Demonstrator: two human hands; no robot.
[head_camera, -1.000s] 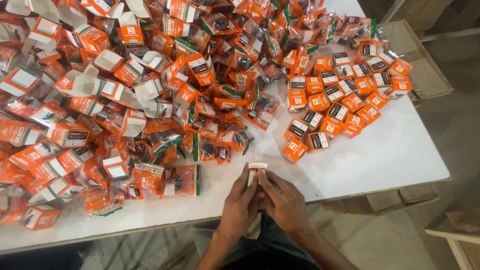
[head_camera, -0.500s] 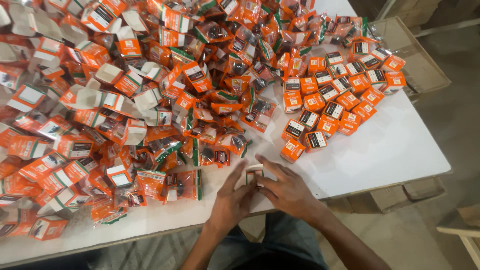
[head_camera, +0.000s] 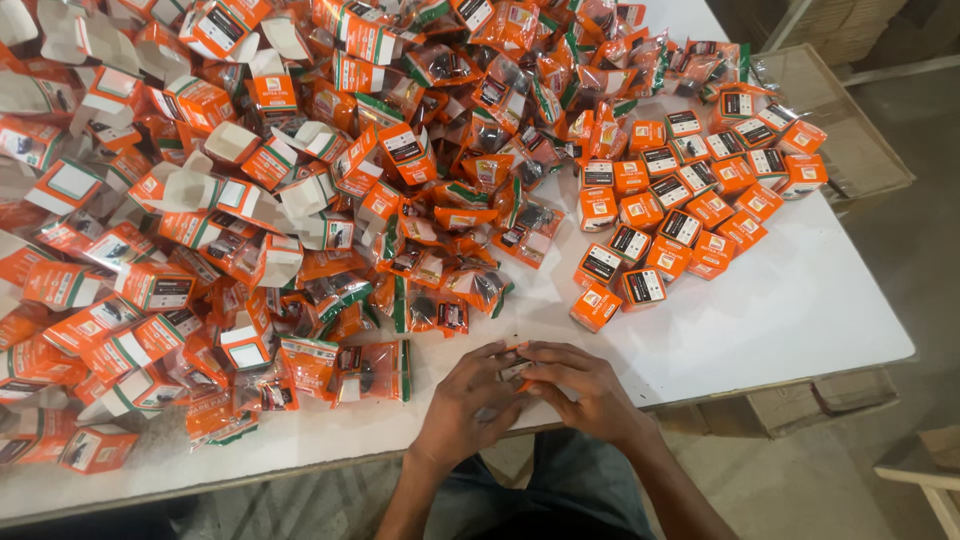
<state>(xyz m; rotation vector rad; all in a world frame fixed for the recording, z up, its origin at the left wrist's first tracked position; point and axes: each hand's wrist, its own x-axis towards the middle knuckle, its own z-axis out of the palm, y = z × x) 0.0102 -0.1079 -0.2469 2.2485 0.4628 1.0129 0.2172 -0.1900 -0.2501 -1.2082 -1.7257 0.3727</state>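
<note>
Both hands meet at the near edge of the white bench (head_camera: 800, 300). The left hand (head_camera: 465, 400) and the right hand (head_camera: 585, 385) close their fingers together around a small orange box (head_camera: 517, 368), which is mostly hidden between them; only a sliver of it shows. Just beyond the hands lies a loose heap of clear packets (head_camera: 440, 260) with dark parts inside. To the left sprawls a pile of open orange boxes (head_camera: 180, 200) with white flaps. To the right, closed orange boxes (head_camera: 690, 190) sit packed side by side in rows.
</note>
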